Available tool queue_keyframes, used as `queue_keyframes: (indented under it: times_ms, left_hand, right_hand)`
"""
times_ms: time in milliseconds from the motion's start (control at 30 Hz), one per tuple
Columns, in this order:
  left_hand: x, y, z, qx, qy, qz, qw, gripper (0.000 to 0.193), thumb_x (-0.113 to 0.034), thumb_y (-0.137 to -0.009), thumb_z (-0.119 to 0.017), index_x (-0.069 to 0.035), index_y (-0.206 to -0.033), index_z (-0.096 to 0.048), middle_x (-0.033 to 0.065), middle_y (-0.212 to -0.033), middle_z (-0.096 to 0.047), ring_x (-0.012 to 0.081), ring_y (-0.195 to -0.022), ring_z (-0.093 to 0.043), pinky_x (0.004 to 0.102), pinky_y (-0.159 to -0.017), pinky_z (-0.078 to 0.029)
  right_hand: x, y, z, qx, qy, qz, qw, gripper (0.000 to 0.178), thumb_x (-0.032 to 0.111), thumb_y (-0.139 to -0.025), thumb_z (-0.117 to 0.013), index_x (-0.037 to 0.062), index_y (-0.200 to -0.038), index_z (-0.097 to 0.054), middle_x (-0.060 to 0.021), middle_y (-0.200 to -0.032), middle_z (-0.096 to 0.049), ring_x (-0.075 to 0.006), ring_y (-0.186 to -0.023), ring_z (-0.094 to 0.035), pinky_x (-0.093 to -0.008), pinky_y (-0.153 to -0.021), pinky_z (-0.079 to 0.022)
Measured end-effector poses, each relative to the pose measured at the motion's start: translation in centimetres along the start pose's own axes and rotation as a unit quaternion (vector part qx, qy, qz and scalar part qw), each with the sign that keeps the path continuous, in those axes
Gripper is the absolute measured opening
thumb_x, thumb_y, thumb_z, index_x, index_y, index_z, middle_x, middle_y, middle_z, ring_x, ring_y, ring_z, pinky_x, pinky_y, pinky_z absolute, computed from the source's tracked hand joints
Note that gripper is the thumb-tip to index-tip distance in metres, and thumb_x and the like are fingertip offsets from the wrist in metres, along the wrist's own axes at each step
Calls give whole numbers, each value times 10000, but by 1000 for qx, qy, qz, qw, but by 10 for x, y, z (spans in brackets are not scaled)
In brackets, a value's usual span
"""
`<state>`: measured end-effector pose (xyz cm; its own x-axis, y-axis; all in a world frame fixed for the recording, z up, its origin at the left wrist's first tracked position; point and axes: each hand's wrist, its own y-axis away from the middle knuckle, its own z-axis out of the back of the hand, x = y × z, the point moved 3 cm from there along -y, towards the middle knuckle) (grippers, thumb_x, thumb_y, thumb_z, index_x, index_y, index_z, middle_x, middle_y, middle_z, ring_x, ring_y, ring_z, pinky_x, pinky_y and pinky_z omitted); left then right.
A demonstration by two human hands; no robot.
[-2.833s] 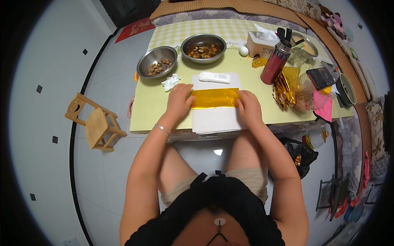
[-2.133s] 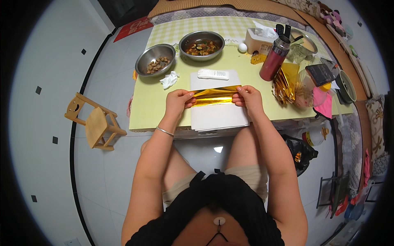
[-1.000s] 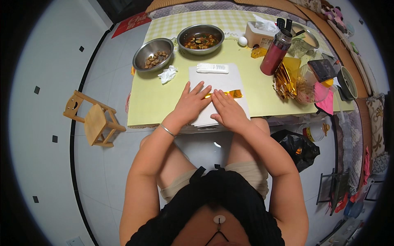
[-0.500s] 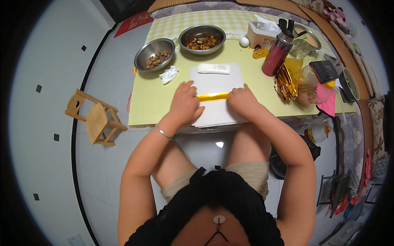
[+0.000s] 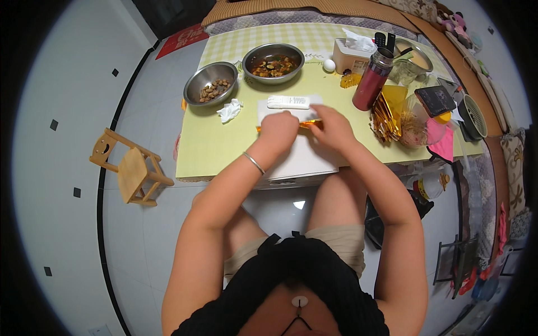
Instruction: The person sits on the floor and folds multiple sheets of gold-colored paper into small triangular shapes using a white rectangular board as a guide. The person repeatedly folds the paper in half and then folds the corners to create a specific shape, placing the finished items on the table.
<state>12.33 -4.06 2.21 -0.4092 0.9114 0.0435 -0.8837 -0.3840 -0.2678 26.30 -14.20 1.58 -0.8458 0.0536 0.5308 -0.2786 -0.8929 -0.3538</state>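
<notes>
A narrow shiny gold foil strip (image 5: 305, 124) lies across white paper sheets (image 5: 302, 157) at the table's near edge. My left hand (image 5: 279, 132) is curled over the strip's middle and left part, hiding most of it; a bit of its left end pokes out beside the knuckles. With thumb and fingers, my right hand (image 5: 334, 129) grips the strip near its right end. Just beyond both hands, a flat white stick-shaped piece (image 5: 288, 102) with faint markings rests on the paper's far part.
Farther left stand a steel bowl of nuts (image 5: 197, 70) and a steel bowl of food in liquid (image 5: 263, 78), near crumpled tissue (image 5: 230, 111). To the right are a red thermos (image 5: 367, 92), gold foil sheets (image 5: 397, 98), a tissue box (image 5: 344, 55), an egg (image 5: 329, 65) and a phone (image 5: 436, 101).
My left hand has moved right and over the strip, covering its middle. My right hand has shifted slightly, and the strip no longer lies flat and fully exposed between them.
</notes>
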Motion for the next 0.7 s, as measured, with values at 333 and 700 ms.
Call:
queue_keyframes:
  times_ms: [333,700]
  left_hand:
    - [41,6,79,-93,141,40,985,159,-26,-806,-653,-74,-911,-761,114,-875,-717,304,-850,-704,402,-736,-558]
    - [86,53,13,167,623,9,764,457,163,-689,-461,-20,-949,-788,120,-1154,-738,271,-1156,-657,356,-1045,-499]
  right_hand:
    - [-60,7,-7,-37,-305,-58,950,1059,169,-738,-867,58,-1598,-259,-199,-1640,-282,-301,-1532,-248,-390,-1235,-219]
    - [8,62,5,40,50,243,968,513,34,-740,-679,221,-1217,-696,-18,-1442,-589,-314,-1450,-417,-548,-1217,-258]
